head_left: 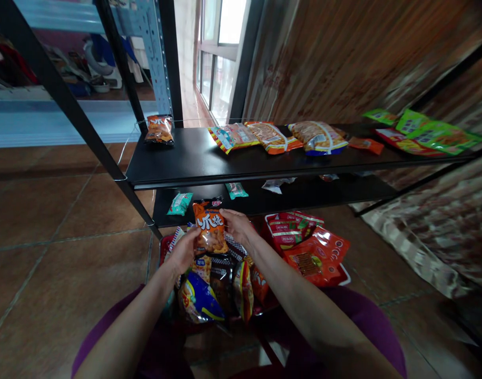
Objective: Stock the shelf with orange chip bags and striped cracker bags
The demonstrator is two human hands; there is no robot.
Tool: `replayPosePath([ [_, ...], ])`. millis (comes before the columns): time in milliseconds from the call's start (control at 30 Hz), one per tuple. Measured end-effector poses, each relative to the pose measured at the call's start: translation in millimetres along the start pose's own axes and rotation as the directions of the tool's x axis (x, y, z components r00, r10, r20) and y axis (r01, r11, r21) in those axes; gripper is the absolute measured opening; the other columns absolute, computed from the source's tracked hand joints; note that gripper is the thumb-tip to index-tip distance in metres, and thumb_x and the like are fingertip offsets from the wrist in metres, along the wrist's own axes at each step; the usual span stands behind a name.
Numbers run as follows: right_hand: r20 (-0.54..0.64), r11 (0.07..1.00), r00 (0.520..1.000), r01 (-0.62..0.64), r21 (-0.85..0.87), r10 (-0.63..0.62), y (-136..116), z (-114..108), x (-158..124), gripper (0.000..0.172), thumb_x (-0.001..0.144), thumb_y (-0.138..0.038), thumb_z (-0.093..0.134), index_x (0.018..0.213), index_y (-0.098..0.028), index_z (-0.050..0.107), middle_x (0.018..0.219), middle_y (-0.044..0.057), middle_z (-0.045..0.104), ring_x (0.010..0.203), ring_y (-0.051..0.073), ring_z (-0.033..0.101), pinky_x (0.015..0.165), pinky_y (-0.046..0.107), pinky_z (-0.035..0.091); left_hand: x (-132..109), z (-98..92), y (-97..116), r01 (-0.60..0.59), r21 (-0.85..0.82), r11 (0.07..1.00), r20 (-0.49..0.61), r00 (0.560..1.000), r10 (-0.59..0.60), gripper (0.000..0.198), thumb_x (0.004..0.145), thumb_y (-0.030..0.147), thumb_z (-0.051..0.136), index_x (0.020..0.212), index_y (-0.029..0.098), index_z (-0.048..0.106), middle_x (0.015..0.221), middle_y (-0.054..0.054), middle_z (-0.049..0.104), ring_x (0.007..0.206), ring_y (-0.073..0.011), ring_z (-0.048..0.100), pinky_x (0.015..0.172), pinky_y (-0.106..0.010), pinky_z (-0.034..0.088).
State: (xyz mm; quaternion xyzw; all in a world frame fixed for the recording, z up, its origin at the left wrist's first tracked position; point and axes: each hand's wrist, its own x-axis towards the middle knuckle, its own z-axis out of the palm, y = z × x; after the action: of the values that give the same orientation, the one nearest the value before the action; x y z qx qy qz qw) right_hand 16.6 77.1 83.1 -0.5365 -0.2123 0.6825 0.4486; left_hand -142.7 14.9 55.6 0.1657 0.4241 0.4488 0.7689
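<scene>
An orange and black snack bag (210,231) is held upright between my two hands, its printed front facing me. My left hand (184,251) grips its left edge, and my right hand (237,226) pinches the right edge near the top. Below the bag is a red basket (161,251) full of packaged snacks. Among them are a blue and yellow bag (201,297), a red and yellow packet (244,289) and dark packets (222,273). At the right side of the basket lie red packets (290,229) and an orange-red packet (317,258).
A black shelf rack (185,160) stands ahead. Its upper board carries a similar orange snack bag (159,129), several larger bags (317,137) and green packets (438,131). On the lower board lie small teal packets (180,203). A curtain (343,63) hangs behind, right.
</scene>
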Motion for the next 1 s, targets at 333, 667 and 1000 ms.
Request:
replayPosePath([
  [333,0.122,0.996,0.989,-0.092,0.018,0.089,-4.2,-25.0,33.7,0.004,0.077,-0.02,0.066,0.074,-0.017,0.065,0.064,0.0,0.069,0.057,0.014,0.06,0.06,0.027,0.048,-9.9,7.4,-5.4,-0.052,-0.03,0.998,0.005,0.999,0.052,0.032,0.065,0.021,0.079,0.093,0.019,0.063,0.099,-0.005,0.069,0.083,-0.0165,0.066,0.081,-0.034,0.053],
  [667,0.141,0.999,0.989,-0.05,-0.004,0.05,-0.7,-15.9,38.6,0.01,0.073,-0.024,0.07,0.075,-0.017,0.063,0.064,0.003,0.069,0.064,0.02,0.065,0.069,0.034,0.053,-5.4,11.2,-7.6,-0.117,-0.007,0.993,0.084,0.99,0.117,0.041,0.063,0.027,0.082,0.1,0.019,0.065,0.107,-0.008,0.069,0.094,-0.0202,0.066,0.085,-0.037,0.052],
  [1000,0.065,0.995,0.993,-0.099,0.026,0.097,-0.5,-9.9,36.4,0.005,0.077,-0.019,0.064,0.074,-0.016,0.062,0.061,0.002,0.068,0.056,0.016,0.062,0.062,0.031,0.053,-5.0,15.6,-9.2,-0.181,0.015,0.983,0.095,0.979,0.178,0.043,0.061,0.023,0.082,0.1,0.018,0.064,0.099,-0.007,0.071,0.088,-0.0207,0.067,0.079,-0.031,0.052],
])
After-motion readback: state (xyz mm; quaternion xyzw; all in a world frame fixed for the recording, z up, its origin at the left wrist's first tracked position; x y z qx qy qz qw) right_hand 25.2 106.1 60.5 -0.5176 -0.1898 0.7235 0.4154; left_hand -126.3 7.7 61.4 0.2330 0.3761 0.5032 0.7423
